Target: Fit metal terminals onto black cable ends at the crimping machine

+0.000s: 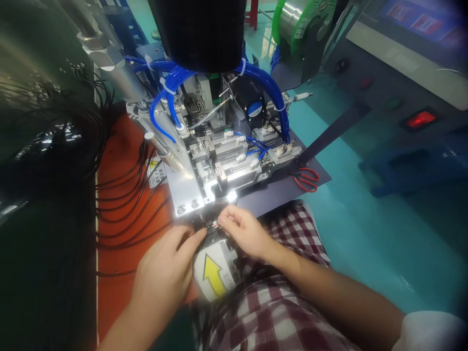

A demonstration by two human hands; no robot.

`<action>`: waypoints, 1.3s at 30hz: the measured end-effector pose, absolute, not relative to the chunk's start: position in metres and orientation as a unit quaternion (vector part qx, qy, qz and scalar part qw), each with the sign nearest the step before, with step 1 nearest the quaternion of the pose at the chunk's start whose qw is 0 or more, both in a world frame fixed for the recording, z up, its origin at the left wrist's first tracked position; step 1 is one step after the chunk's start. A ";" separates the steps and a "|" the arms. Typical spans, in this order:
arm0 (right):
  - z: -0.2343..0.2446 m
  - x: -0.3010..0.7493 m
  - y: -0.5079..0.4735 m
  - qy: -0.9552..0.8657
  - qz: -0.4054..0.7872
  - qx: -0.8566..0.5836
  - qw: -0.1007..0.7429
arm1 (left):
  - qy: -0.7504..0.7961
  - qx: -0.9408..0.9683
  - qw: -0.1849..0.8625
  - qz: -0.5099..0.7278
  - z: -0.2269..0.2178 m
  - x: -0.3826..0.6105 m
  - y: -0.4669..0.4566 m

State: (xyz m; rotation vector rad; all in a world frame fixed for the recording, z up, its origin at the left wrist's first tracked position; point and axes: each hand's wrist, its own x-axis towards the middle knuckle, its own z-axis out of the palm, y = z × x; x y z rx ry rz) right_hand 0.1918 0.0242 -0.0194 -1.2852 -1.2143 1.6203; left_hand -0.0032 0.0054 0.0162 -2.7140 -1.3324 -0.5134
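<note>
At the front of a metal bench machine [226,165] with blue air tubes, both my hands meet around a small work spot. My right hand [248,231] pinches thin wire ends [215,224], reddish and white, between thumb and fingertips. Close by on the left is my left hand [166,265], its thumb and fingers bent in towards the same spot; what they grip is hidden. Below the fingertips sits a rounded white cover [214,270] with a yellow arrow. A bright light shines on the machine just above my right fingers.
Several black cables [124,214] lie across the orange tabletop [117,292], beside a dark cable bundle [47,136]. Red-handled pliers [307,179] rest on the grey base plate [266,197]. A green wire spool [300,24] and a control box [402,83] stand beyond.
</note>
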 end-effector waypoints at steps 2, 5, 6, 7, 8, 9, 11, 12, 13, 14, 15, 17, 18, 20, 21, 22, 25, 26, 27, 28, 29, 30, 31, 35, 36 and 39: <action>-0.022 0.195 0.025 -0.457 0.643 -0.497 0.362 | -0.433 -0.885 0.040 -0.166 0.016 -0.003 0.005; -0.026 0.198 0.023 -0.441 0.641 -0.501 0.379 | -0.430 -0.887 0.045 -0.161 0.015 -0.004 0.006; -0.026 0.199 0.022 -0.436 0.644 -0.499 0.382 | -0.429 -0.888 0.046 -0.158 0.014 -0.004 0.006; -0.026 0.199 0.022 -0.431 0.648 -0.497 0.384 | -0.429 -0.889 0.047 -0.155 0.014 -0.005 0.006; -0.026 0.199 0.021 -0.425 0.654 -0.494 0.384 | -0.429 -0.889 0.049 -0.151 0.013 -0.007 0.006; -0.025 0.198 0.021 -0.419 0.660 -0.491 0.384 | -0.431 -0.889 0.050 -0.147 0.013 -0.008 0.005; -0.023 0.197 0.021 -0.410 0.665 -0.492 0.384 | -0.432 -0.890 0.047 -0.139 0.011 -0.011 0.005; -0.021 0.197 0.021 -0.409 0.664 -0.495 0.383 | -0.429 -0.892 0.043 -0.134 0.011 -0.012 0.005; -0.020 0.196 0.021 -0.410 0.659 -0.501 0.383 | -0.428 -0.893 0.041 -0.132 0.010 -0.014 0.004; -0.020 0.196 0.021 -0.414 0.651 -0.507 0.385 | -0.428 -0.894 0.040 -0.131 0.009 -0.015 0.004; -0.019 0.195 0.021 -0.421 0.640 -0.513 0.387 | -0.427 -0.894 0.039 -0.131 0.008 -0.016 0.004; -0.019 0.194 0.021 -0.434 0.619 -0.524 0.392 | -0.429 -0.892 0.039 -0.134 0.005 -0.018 0.003; -0.019 0.194 0.020 -0.441 0.611 -0.528 0.393 | -0.428 -0.893 0.035 -0.133 0.004 -0.019 0.003; -0.020 0.193 0.020 -0.450 0.601 -0.531 0.392 | -0.423 -0.896 0.024 -0.134 0.004 -0.019 0.002; -0.020 0.193 0.019 -0.453 0.599 -0.532 0.390 | -0.421 -0.897 0.019 -0.134 0.004 -0.019 0.002; -0.020 0.193 0.019 -0.456 0.598 -0.532 0.389 | -0.421 -0.897 0.017 -0.134 0.005 -0.018 0.002; -0.020 0.193 0.018 -0.457 0.599 -0.530 0.391 | -0.428 -0.893 0.026 -0.136 0.011 -0.013 0.003; -0.020 0.193 0.018 -0.453 0.602 -0.528 0.391 | -0.430 -0.892 0.029 -0.136 0.013 -0.011 0.003; -0.019 0.193 0.018 -0.448 0.608 -0.528 0.390 | -0.433 -0.890 0.031 -0.137 0.015 -0.009 0.003; -0.019 0.193 0.019 -0.441 0.615 -0.527 0.387 | -0.435 -0.889 0.032 -0.138 0.016 -0.008 0.003; -0.018 0.193 0.019 -0.434 0.622 -0.528 0.382 | -0.437 -0.888 0.030 -0.140 0.017 -0.007 0.003; -0.017 0.193 0.019 -0.426 0.630 -0.528 0.377 | -0.439 -0.887 0.027 -0.140 0.018 -0.006 0.003; -0.016 0.194 0.020 -0.416 0.640 -0.527 0.373 | -0.440 -0.886 0.023 -0.142 0.017 -0.006 0.003; -0.012 0.193 0.023 -0.373 0.680 -0.515 0.365 | -0.444 -0.884 0.009 -0.143 0.015 -0.006 0.003; -0.011 0.193 0.024 -0.365 0.688 -0.511 0.363 | -0.443 -0.885 0.006 -0.144 0.015 -0.006 0.003; -0.010 0.194 0.026 -0.355 0.701 -0.506 0.356 | -0.441 -0.885 0.001 -0.148 0.016 -0.006 0.004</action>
